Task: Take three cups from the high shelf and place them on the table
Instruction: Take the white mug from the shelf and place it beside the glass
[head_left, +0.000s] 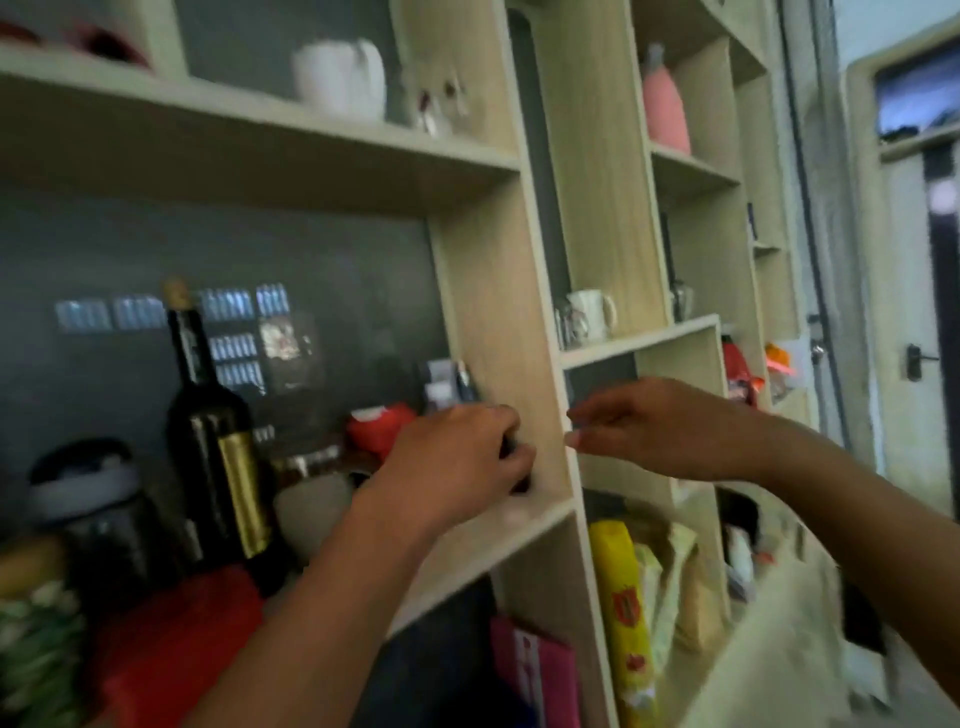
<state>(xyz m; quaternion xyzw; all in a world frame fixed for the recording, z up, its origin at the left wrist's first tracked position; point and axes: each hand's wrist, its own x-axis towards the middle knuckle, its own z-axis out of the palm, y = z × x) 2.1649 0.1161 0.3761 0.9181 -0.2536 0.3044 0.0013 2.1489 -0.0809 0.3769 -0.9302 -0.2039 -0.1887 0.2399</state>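
The view is motion-blurred. A white mug (592, 312) stands on a shelf in the narrow middle column, with a clear glass (570, 325) just left of it. On the top shelf stand a white cup (340, 78) and a small glass piece (441, 106). My left hand (457, 457) is curled against the wooden upright (498, 322), with something dark under its fingers that I cannot identify. My right hand (639, 426) reaches left, well below the mug, with loose fingers and nothing in it. No table is in view.
A dark wine bottle (213, 431), a jar (88, 499) and red packets crowd the left shelf. A pink bottle (666, 104) stands in an upper right compartment. Yellow packets (621, 613) fill the compartment below my hands. A door (919, 322) is at the far right.
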